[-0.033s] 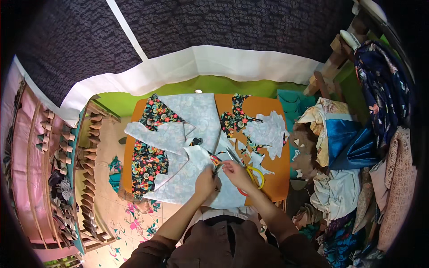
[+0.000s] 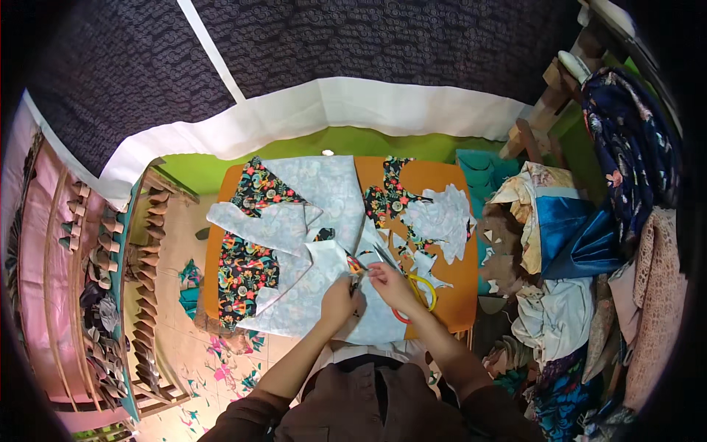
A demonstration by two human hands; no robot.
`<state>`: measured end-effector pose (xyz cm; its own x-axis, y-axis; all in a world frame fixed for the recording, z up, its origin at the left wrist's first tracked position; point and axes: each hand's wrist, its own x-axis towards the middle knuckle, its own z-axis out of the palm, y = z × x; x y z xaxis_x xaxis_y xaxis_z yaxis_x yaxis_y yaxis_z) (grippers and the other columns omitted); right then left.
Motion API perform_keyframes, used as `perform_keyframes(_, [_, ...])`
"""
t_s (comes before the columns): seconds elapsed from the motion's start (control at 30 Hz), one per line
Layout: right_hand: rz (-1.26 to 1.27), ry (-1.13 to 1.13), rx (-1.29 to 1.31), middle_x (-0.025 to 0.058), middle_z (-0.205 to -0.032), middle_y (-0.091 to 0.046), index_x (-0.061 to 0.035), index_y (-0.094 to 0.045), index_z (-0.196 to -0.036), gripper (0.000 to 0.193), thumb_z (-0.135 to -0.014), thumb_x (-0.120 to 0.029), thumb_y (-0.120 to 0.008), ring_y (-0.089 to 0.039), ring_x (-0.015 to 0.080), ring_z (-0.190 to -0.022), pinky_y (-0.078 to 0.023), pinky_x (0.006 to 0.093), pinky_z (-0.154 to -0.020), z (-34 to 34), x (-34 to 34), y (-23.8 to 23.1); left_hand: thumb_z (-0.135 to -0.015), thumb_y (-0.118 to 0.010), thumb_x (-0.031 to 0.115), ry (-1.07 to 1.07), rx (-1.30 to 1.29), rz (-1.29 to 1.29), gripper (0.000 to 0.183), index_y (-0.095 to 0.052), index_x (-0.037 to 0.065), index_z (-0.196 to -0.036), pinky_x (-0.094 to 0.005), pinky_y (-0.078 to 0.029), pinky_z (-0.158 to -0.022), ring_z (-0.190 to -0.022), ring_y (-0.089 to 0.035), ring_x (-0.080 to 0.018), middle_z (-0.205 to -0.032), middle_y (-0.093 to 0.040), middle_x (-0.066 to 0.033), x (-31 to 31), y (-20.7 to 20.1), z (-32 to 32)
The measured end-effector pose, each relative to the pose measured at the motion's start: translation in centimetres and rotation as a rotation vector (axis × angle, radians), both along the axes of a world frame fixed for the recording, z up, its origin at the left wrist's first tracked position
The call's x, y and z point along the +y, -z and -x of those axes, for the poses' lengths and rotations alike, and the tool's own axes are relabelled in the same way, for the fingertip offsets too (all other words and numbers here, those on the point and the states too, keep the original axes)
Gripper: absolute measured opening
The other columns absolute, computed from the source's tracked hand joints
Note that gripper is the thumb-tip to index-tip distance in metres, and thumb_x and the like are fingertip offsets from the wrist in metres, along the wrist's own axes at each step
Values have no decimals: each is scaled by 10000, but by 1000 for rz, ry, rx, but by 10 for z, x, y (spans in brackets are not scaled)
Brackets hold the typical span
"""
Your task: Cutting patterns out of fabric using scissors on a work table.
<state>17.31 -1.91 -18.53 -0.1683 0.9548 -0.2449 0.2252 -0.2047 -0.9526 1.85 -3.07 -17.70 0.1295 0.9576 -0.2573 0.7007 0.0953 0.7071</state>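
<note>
Close together above the pale cloth, my two hands meet near the table's front edge. My left hand [image 2: 339, 300] is closed on a small folded piece of dark floral fabric [image 2: 354, 264]. My right hand [image 2: 390, 286] has its fingers curled together at that piece's right side; what is in them is too small to make out. Scissors with a yellow loop [image 2: 426, 292] and a red loop lie beneath my right hand and wrist, blades pointing away from me. White cut fabric pieces [image 2: 324, 258] and dark floral cloth [image 2: 247, 276] spread around my hands.
The orange-brown table [image 2: 449, 295] carries floral offcuts and a pale scalloped piece [image 2: 442, 221] on the right. Shoe forms line a rack [image 2: 147, 295] at left. Piled cloths, including blue satin [image 2: 578, 239], crowd the right. Scraps litter the tiled floor [image 2: 221, 368].
</note>
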Motion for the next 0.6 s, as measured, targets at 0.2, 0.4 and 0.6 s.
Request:
perform_keyframes(0.2, [-435, -2, -223, 162, -1064, -506, -27, -499, -1092, 408, -695, -35, -594, -464, 309, -1055, -373, 352, -896, 12, 20, -46, -754, -520, 173, 118, -556, 97, 180, -575, 9, -803, -271, -401, -547, -601, -485, -113, -655, -540, -55, 22, -37, 32])
perform_keyframes(0.4, [-452, -157, -34, 102, -998, -559, 17, -564, -929, 191, -744, -10, -526, -533, 180, -950, -400, 276, -851, 19, 40, -72, -804, -512, 231, 68, -974, 286, 211, -570, 32, -769, -199, -346, -528, -594, -439, -51, -641, -482, 31, 51, -94, 59])
perform_keyframes(0.6, [62, -198, 472, -17, -863, -568, -47, -550, -891, 116, -818, -135, -575, -513, 40, -777, -405, 201, -661, -6, 46, -109, -818, -555, 203, 18, -772, 172, 183, -506, 71, -699, -211, -379, -533, -619, -446, -40, -640, -454, 28, 53, -105, 73])
